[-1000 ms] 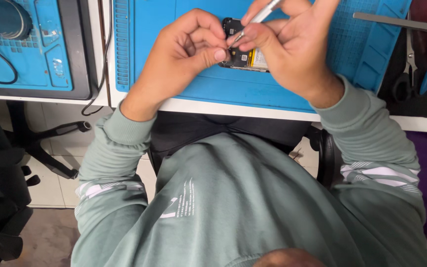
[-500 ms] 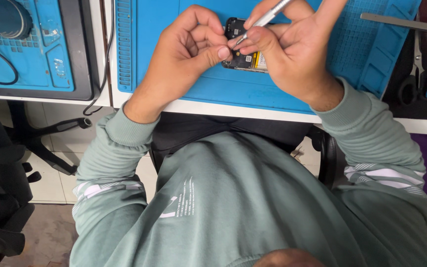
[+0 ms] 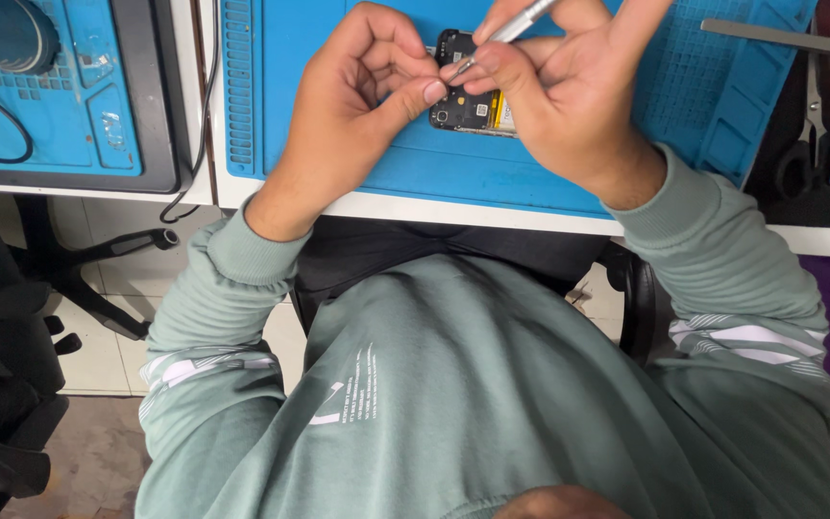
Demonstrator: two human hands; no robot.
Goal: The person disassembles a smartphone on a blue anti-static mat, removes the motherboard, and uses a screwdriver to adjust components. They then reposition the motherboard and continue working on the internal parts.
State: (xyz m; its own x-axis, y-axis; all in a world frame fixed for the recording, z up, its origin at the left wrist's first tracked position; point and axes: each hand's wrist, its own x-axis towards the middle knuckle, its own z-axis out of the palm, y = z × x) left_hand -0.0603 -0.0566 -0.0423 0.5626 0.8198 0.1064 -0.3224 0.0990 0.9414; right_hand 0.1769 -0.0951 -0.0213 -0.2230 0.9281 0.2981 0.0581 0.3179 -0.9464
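An opened phone [image 3: 465, 96] with its dark circuit board and a yellow part showing lies on a blue work mat [image 3: 492, 163]. My left hand [image 3: 357, 96] curls over the phone's left side, thumb pressed near the board. My right hand [image 3: 569, 86] pinches a thin silver tool [image 3: 516, 24], its tip down at the phone's upper part where both hands meet. Much of the phone is hidden under my fingers.
A second blue mat [image 3: 60, 106] with small compartments lies at the left, with a black cable [image 3: 204, 96] and a dark round object [image 3: 2, 34]. Scissors and tools [image 3: 809, 135] lie at the right. Below the white table edge are my green sweatshirt and a black chair.
The view has shifted slightly, so hands and phone sit a little lower in the picture. Both hands keep their grip at the phone; the tool tip stays on the board.
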